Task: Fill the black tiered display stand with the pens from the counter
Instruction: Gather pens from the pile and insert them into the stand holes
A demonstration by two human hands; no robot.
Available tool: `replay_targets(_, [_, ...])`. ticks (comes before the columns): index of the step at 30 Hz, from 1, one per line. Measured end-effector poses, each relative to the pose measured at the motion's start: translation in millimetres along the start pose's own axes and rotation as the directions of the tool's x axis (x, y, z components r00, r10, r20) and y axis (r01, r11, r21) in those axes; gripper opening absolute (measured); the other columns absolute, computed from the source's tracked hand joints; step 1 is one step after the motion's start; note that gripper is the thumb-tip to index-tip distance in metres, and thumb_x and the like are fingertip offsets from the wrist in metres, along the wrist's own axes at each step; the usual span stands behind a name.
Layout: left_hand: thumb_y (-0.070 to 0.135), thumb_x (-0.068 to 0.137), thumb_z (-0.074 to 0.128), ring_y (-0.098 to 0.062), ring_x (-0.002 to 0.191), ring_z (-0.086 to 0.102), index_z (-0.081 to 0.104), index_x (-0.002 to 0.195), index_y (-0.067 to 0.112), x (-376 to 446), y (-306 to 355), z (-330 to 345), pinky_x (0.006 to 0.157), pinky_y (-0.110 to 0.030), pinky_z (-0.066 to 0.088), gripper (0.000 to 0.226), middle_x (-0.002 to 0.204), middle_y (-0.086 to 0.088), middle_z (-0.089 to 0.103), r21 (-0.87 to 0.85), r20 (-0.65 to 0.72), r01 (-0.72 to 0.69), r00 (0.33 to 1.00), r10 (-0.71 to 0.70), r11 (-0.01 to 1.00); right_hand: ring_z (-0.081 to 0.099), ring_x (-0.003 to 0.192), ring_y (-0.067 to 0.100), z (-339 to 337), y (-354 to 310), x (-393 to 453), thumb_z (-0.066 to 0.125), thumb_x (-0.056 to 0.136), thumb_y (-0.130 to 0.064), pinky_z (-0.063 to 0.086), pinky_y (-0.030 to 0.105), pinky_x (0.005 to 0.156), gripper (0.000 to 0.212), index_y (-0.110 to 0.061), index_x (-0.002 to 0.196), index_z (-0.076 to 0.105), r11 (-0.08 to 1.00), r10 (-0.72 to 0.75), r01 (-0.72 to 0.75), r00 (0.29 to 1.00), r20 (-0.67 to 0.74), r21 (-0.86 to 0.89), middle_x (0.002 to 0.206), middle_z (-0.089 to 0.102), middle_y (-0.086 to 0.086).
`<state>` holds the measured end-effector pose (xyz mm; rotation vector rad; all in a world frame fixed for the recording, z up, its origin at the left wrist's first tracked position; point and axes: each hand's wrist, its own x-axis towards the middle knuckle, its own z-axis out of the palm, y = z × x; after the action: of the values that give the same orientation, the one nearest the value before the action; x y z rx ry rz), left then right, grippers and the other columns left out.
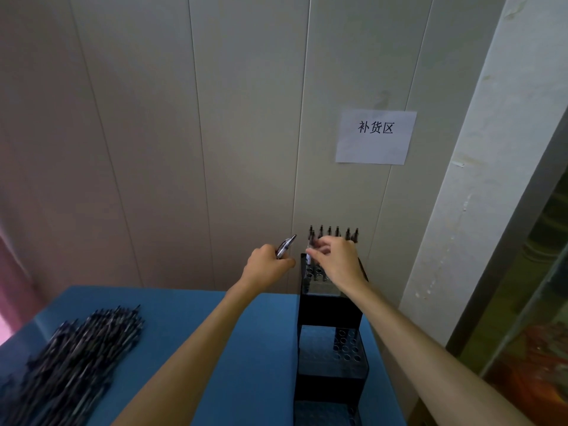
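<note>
Several pens already stand in the top tier of the black stand, at the counter's back right corner. The right hand pinches one pen over the holes; the left hand grips spare pens. If it tilts, this pen may miss its hole. A large pile waits at the left edge.
</note>
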<state>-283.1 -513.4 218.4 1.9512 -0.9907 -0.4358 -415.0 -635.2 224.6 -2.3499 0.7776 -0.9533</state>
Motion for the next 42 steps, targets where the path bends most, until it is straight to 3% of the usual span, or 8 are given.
replay_targets(7, [0.024,0.085,0.068,-0.018,0.059,0.040,0.050,0.071,0.013,0,7,5,0.057,-0.031,0.036,0.026,0.065,-0.004,0.047,0.031,0.002,-0.017,1.000,0.017,0.999,0.068,0.071,0.001,-8,-2,-3,0.083,0.080,-0.022,0.060,0.025,0.079,0.015,-0.014,0.092,0.077,0.998,0.050,-0.049,0.998,0.025,-0.040,0.081,0.075,-0.004])
replay_targets(10, [0.025,0.086,0.069,-0.019,0.060,0.042,0.051,0.071,0.014,1,12,7,0.058,-0.031,0.038,0.026,0.065,-0.003,0.048,0.054,0.019,-0.031,0.999,0.030,0.998,0.070,0.072,0.005,-19,-9,-5,0.080,0.082,-0.013,0.060,0.027,0.077,0.007,-0.018,0.088,0.079,0.978,0.072,-0.089,0.993,0.097,0.189,0.077,0.075,-0.006])
replay_targets(15, [0.033,0.088,0.067,-0.017,0.055,0.046,0.056,0.070,0.014,0,24,14,0.055,-0.027,0.036,0.029,0.061,0.000,0.052,0.126,0.014,-0.075,0.997,0.074,0.989,0.067,0.073,0.018,-35,-23,-10,0.079,0.083,-0.012,0.059,0.028,0.076,0.009,-0.011,0.092,0.079,0.799,0.075,-0.217,0.961,0.266,0.561,0.083,0.076,0.008])
replay_targets(21, [0.035,0.089,0.065,-0.016,0.055,0.048,0.058,0.072,0.010,-7,38,20,0.051,-0.025,0.035,0.031,0.061,0.001,0.054,0.241,-0.006,-0.125,0.991,0.130,0.962,0.066,0.074,0.001,-33,-18,-15,0.074,0.088,-0.017,0.049,0.013,0.065,0.016,-0.006,0.099,0.076,0.764,0.095,-0.237,0.961,0.259,0.599,0.088,0.075,0.005])
replay_targets(27, [0.032,0.085,0.068,-0.011,0.060,0.049,0.052,0.076,0.023,-13,39,10,0.055,-0.025,0.034,0.020,0.067,0.006,0.055,0.381,0.039,-0.251,0.966,0.256,0.890,0.074,0.080,0.019,-43,-15,-5,0.064,0.096,-0.012,0.056,0.023,0.065,0.015,0.000,0.106,0.066,0.688,0.217,-0.229,0.970,0.106,0.688,0.097,0.076,0.011])
replay_targets(30, [0.031,0.087,0.069,-0.014,0.081,0.063,0.062,0.093,0.025,-14,31,1,0.067,-0.029,0.048,0.011,0.089,0.009,0.067,0.446,0.065,-0.282,0.957,0.284,0.850,0.074,0.078,0.024,-51,-9,3,0.063,0.096,-0.011,0.060,0.027,0.067,0.008,-0.004,0.099,0.066,0.778,0.176,-0.128,0.984,-0.018,0.615,0.089,0.075,0.011])
replay_targets(33, [0.029,0.090,0.065,-0.014,0.090,0.061,0.065,0.104,0.023,-17,24,-4,0.071,-0.028,0.047,0.015,0.103,0.008,0.067,0.505,0.040,-0.292,0.948,0.317,0.812,0.073,0.076,0.023,-53,-3,7,0.065,0.095,-0.012,0.061,0.028,0.068,0.004,-0.008,0.097,0.067,0.888,0.092,-0.027,0.989,-0.120,0.460,0.085,0.073,0.007])
replay_targets(42, [0.033,0.092,0.062,-0.014,0.092,0.062,0.066,0.107,0.025,-16,17,-4,0.078,-0.034,0.056,0.017,0.105,0.007,0.064,0.544,-0.011,-0.304,0.930,0.368,0.782,0.069,0.078,0.007,-38,2,8,0.069,0.094,-0.020,0.060,0.028,0.078,0.011,-0.011,0.100,0.071,0.987,-0.083,0.101,0.987,-0.138,0.126,0.086,0.072,-0.003])
